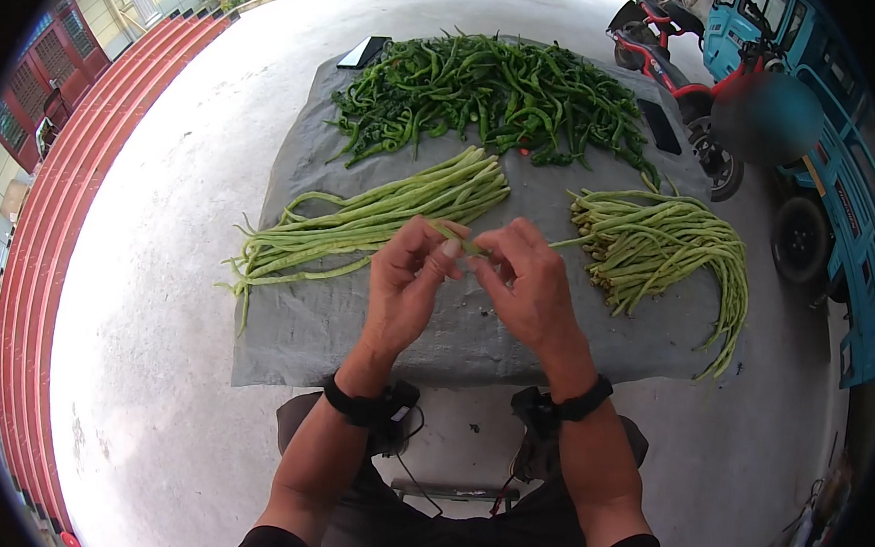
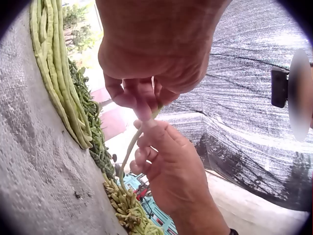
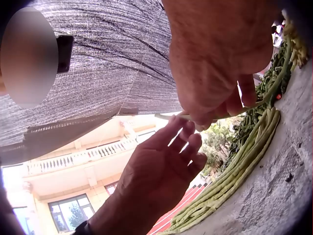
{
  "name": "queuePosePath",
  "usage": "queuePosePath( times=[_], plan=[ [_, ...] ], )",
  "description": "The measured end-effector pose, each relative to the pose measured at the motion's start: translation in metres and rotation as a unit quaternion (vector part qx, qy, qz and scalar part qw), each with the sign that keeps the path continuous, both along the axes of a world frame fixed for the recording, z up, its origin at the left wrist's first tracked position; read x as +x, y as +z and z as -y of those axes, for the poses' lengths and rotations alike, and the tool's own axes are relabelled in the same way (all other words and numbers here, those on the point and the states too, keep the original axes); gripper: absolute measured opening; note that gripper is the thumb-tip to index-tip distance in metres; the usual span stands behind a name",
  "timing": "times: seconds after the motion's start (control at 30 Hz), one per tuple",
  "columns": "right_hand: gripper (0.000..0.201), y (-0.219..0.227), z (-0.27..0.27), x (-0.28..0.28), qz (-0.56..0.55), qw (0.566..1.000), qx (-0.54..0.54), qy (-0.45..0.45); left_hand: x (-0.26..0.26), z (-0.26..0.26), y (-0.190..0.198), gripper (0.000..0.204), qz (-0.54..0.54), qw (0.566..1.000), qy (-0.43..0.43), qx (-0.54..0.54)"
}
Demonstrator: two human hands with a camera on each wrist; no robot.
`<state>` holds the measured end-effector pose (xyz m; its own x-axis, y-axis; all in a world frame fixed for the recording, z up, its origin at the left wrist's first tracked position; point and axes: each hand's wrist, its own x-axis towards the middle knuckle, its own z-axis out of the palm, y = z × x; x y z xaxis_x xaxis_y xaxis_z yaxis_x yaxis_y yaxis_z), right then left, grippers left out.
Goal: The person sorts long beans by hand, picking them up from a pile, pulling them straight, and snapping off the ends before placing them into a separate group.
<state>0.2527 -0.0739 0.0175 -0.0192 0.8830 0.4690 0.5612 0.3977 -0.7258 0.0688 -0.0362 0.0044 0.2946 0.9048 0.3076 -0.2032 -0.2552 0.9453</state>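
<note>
Grey sheeting (image 1: 434, 333) lay spread beneath the work, and above its middle, between two bundles of beans, a long green bean (image 2: 129, 149) was held in both hands. The left hand (image 1: 412, 277) pinched it between thumb and fingertips, and the right hand (image 1: 529, 279) pinched it just beside, the two sets of fingertips almost meeting. From the right hand the bean ran on towards the bundle near the right edge. Where the fingertips came together they covered it, so I could not tell whether it was whole there.

The left bundle (image 1: 391, 211) stretched slantwise from near the left edge of the sheeting towards the middle, its stalks roughly side by side. The right bundle (image 1: 660, 242) lay near the right edge, its thin ends bending down towards the near right corner. Along the far edge spread a broad heap of green peppers (image 1: 488, 96). A dark phone (image 1: 659, 127) rested beside the heap, near the far right corner, and a black-and-white object (image 1: 363, 52) lay at the far left corner.
</note>
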Motion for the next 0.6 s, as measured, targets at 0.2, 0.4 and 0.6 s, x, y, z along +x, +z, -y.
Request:
queuePosePath(
  times=[0.2,0.4,0.6],
  plan=[
    [0.017,0.000,0.000,-0.002,-0.013,1.000,0.016,0.013,-0.002,-0.002,-0.002,0.017,-0.013,0.997,0.018,0.071],
    [0.016,0.007,0.003,-0.005,-0.011,0.998,0.063,0.012,-0.002,0.000,0.009,0.040,0.036,0.996,-0.071,0.030],
    [0.018,0.019,0.010,-0.011,-0.011,0.995,0.102,0.015,0.005,0.005,0.005,0.042,0.097,0.973,-0.202,-0.055]
  ],
)
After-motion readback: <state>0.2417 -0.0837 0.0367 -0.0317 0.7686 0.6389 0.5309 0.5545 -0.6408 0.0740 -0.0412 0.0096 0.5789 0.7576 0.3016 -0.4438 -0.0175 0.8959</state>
